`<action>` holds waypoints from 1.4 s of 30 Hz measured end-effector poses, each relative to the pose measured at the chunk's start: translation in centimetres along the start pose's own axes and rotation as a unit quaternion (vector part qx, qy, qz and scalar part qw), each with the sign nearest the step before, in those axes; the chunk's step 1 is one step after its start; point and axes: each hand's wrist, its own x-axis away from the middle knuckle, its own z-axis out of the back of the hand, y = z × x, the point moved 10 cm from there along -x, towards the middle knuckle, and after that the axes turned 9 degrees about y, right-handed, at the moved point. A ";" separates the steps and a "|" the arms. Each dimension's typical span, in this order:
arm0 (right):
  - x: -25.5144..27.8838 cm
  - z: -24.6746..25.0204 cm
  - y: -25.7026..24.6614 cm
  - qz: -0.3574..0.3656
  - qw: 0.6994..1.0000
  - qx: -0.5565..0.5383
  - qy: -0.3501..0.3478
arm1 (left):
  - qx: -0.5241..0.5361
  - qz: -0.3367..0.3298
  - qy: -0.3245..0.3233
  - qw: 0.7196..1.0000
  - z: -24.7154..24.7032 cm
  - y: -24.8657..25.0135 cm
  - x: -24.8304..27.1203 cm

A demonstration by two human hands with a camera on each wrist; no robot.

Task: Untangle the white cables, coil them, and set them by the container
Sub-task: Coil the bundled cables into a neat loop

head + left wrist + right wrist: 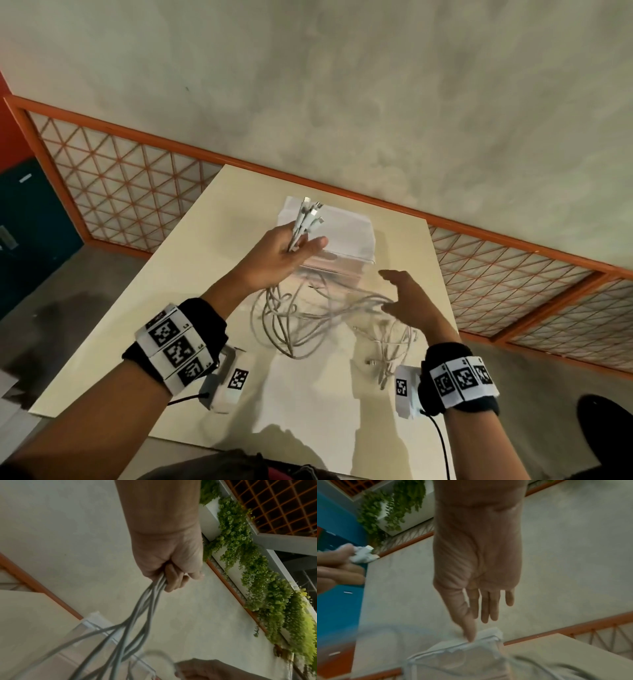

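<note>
1. Left hand (287,251) up over the table (191,274), fingers curled round the plug ends of the white cables (301,308).
2. Strands hanging down and to the right, loose loops pooled on the table in front of the clear container (342,240).
3. Right hand (407,294) spread, holding nothing, right beside those loops: nearer, best placed.
4. Open tabletop toward the near edge for coiling.

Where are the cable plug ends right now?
Head view: plug ends stick up from the left hand, in front of the clear container.
</note>
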 end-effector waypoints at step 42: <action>6.3 -3.1 -13.1 0.135 0.955 -0.264 -0.018 | 0.263 0.121 0.330 0.899 4.8 -2.8 2.0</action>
